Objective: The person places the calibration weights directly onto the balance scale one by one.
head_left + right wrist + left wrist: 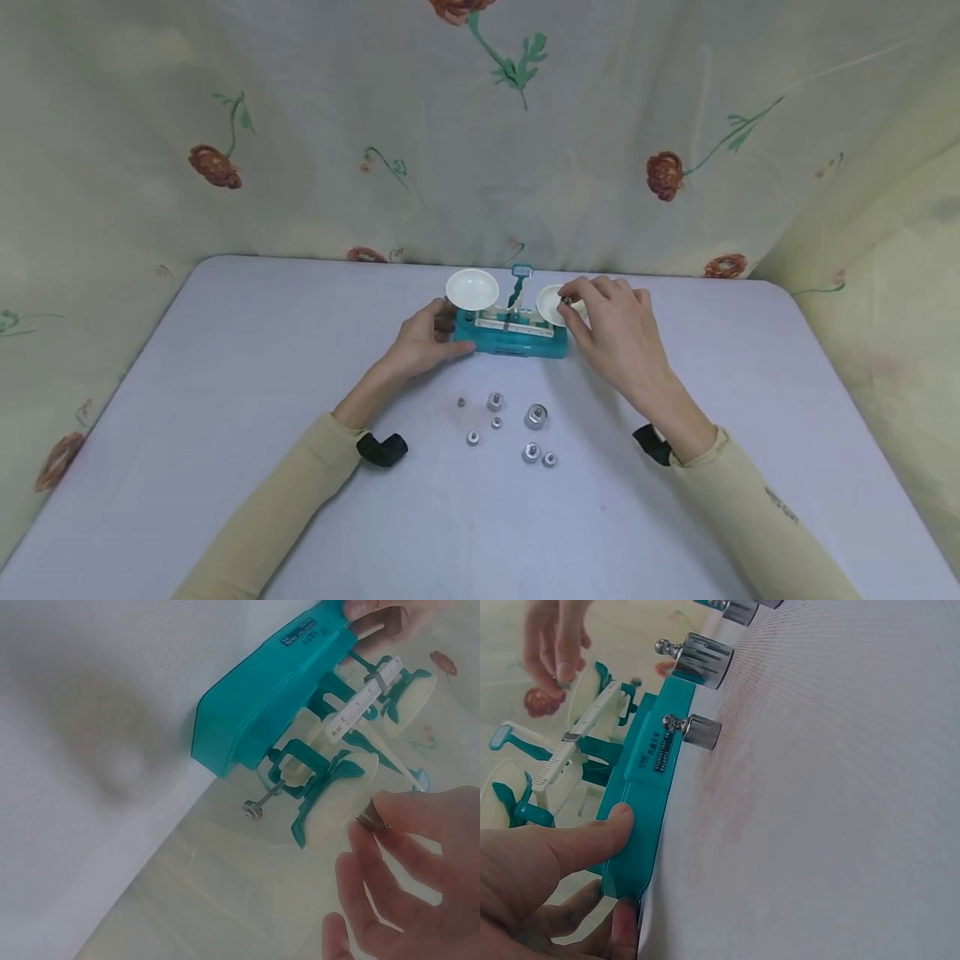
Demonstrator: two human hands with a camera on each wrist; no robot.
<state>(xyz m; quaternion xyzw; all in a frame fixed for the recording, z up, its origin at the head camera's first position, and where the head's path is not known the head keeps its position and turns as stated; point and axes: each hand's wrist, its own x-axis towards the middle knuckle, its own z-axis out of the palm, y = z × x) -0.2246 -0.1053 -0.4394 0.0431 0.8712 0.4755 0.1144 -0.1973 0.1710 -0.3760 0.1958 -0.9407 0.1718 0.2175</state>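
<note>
A teal balance scale (510,342) with two white pans stands towards the back of the table. My left hand (420,340) grips the left end of its base, the thumb (604,836) lying on the front face and the fingers curled behind the end. Between thumb and fingertips my right hand (618,329) pinches a small metal weight (370,817). It is held just over the right pan (549,305), and part of that pan is hidden by the fingers. The left pan (472,290) bears nothing that I can see.
Several silver knobbed weights of differing sizes, among them a large one (536,417) and a tiny one (461,402), stand on the white tabletop (300,350) in front of the scale. A flower-patterned curtain (315,125) hangs behind the table.
</note>
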